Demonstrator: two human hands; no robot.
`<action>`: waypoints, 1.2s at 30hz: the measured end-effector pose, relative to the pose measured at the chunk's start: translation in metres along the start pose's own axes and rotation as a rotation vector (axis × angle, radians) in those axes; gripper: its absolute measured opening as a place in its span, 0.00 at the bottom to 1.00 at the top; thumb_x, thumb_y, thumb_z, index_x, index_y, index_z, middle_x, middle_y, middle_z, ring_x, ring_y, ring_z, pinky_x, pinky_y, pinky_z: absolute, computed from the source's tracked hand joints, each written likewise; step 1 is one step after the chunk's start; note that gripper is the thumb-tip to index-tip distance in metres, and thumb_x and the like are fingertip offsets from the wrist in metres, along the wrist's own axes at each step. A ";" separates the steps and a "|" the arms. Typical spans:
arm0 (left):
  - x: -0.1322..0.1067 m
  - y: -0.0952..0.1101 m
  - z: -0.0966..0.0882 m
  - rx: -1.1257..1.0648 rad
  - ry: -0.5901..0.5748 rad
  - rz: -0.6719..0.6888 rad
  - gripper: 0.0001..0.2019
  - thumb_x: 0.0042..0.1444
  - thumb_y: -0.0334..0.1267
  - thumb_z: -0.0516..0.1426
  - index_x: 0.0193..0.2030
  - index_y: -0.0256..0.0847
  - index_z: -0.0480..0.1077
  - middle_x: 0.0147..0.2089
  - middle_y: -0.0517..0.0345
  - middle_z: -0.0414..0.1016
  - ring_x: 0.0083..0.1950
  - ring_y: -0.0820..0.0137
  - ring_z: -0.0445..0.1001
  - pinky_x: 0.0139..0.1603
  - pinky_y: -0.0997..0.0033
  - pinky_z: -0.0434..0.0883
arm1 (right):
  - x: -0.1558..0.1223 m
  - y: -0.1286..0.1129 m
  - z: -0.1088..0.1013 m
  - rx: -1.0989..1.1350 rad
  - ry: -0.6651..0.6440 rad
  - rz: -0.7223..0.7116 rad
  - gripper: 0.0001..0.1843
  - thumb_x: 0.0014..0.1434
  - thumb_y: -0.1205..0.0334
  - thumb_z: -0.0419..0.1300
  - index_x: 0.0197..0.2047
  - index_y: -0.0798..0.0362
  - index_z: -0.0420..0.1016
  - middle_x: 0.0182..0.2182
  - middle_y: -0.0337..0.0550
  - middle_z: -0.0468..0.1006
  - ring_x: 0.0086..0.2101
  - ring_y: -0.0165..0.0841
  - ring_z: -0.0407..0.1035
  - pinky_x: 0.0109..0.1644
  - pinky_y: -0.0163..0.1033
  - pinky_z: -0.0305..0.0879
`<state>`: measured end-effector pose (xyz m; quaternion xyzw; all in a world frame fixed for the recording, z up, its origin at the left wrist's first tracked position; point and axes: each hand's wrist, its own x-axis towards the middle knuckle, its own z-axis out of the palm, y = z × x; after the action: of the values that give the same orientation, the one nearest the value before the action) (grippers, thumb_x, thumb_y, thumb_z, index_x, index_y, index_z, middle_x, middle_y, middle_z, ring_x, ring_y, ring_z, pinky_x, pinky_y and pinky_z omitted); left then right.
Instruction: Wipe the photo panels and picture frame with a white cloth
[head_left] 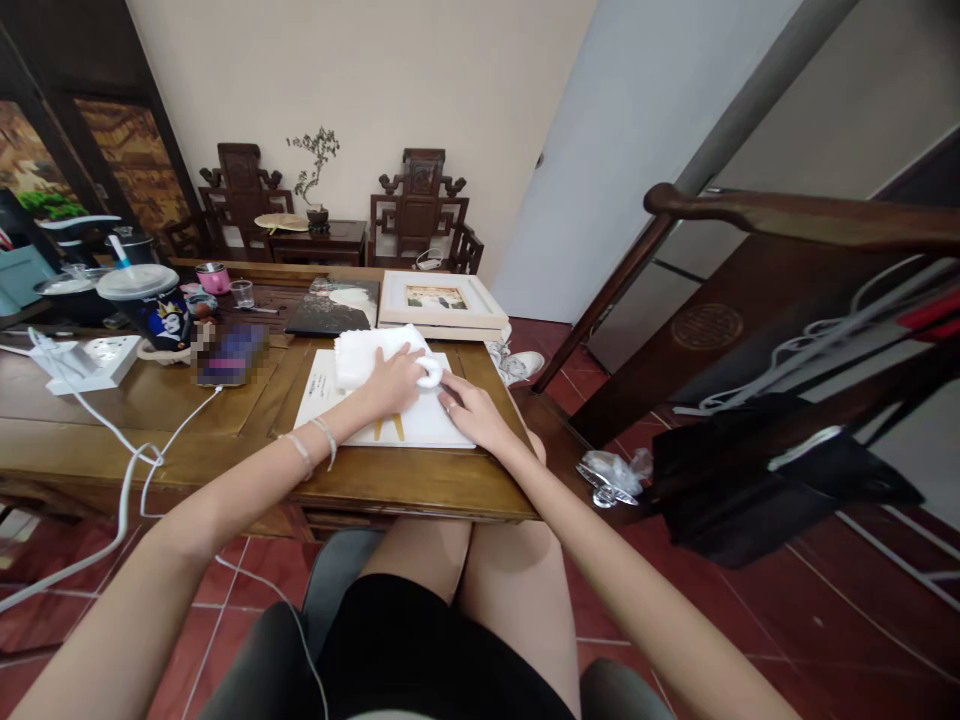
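A white cloth, partly rolled so that one end shows as a thick white ring, lies on a flat white book or board with a yellow mark near its front edge. My left hand rests on top of the cloth, its fingers spread out over it. Beside the ring-shaped end is my right hand, with thumb and fingers apart and the fingertips at the roll. Whether those fingertips press on the cloth is hard to make out.
Behind the cloth lie a framed picture and a dark panel. To the left are a phone on a cable, a lidded cup, a pink cup and a power strip. The wooden table's right edge is near my right forearm.
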<state>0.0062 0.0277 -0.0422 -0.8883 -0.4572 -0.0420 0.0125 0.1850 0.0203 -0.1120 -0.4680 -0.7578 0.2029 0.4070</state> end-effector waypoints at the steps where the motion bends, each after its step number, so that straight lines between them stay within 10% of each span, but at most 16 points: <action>1: 0.007 0.005 0.001 0.005 -0.008 -0.004 0.22 0.56 0.21 0.48 0.55 0.35 0.70 0.70 0.42 0.58 0.71 0.48 0.53 0.61 0.26 0.54 | 0.001 0.001 -0.001 0.036 0.027 0.049 0.21 0.60 0.61 0.53 0.54 0.46 0.75 0.55 0.42 0.77 0.57 0.44 0.68 0.65 0.55 0.58; 6: 0.005 0.043 0.003 0.033 -0.056 0.143 0.18 0.54 0.22 0.50 0.47 0.37 0.74 0.70 0.46 0.58 0.71 0.48 0.52 0.63 0.27 0.53 | 0.005 0.008 -0.006 0.347 0.264 0.225 0.25 0.63 0.51 0.49 0.60 0.51 0.69 0.59 0.46 0.72 0.60 0.42 0.65 0.65 0.50 0.59; 13: -0.071 0.073 -0.018 -0.019 -0.123 0.378 0.17 0.52 0.22 0.51 0.42 0.37 0.76 0.68 0.50 0.62 0.70 0.51 0.56 0.65 0.38 0.59 | 0.002 -0.008 -0.010 0.528 0.254 0.208 0.28 0.65 0.49 0.46 0.62 0.54 0.67 0.61 0.50 0.69 0.60 0.40 0.64 0.65 0.48 0.58; 18: -0.122 0.034 -0.053 -0.094 0.011 0.197 0.18 0.47 0.20 0.48 0.33 0.38 0.76 0.66 0.55 0.66 0.64 0.62 0.67 0.65 0.63 0.65 | -0.005 -0.021 -0.014 0.141 0.182 -0.080 0.22 0.65 0.52 0.51 0.58 0.50 0.71 0.59 0.49 0.72 0.60 0.40 0.64 0.67 0.51 0.56; 26: -0.155 -0.040 -0.033 -0.081 0.445 -0.317 0.18 0.47 0.23 0.47 0.34 0.38 0.77 0.67 0.54 0.63 0.67 0.54 0.63 0.67 0.53 0.62 | -0.014 -0.079 0.025 -0.369 -0.391 -0.372 0.33 0.67 0.46 0.47 0.68 0.56 0.57 0.68 0.59 0.54 0.68 0.51 0.44 0.68 0.63 0.44; 36: -0.147 -0.050 0.001 -0.215 0.321 -0.160 0.20 0.51 0.54 0.63 0.35 0.37 0.72 0.71 0.36 0.53 0.71 0.45 0.52 0.66 0.44 0.58 | -0.018 -0.095 0.031 -0.675 -0.437 -0.438 0.37 0.65 0.39 0.46 0.67 0.58 0.60 0.64 0.63 0.61 0.62 0.57 0.54 0.60 0.63 0.57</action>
<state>-0.1192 -0.0628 -0.0567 -0.8273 -0.5113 -0.2323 -0.0130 0.1123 -0.0386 -0.0723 -0.3493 -0.9306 -0.0525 0.0957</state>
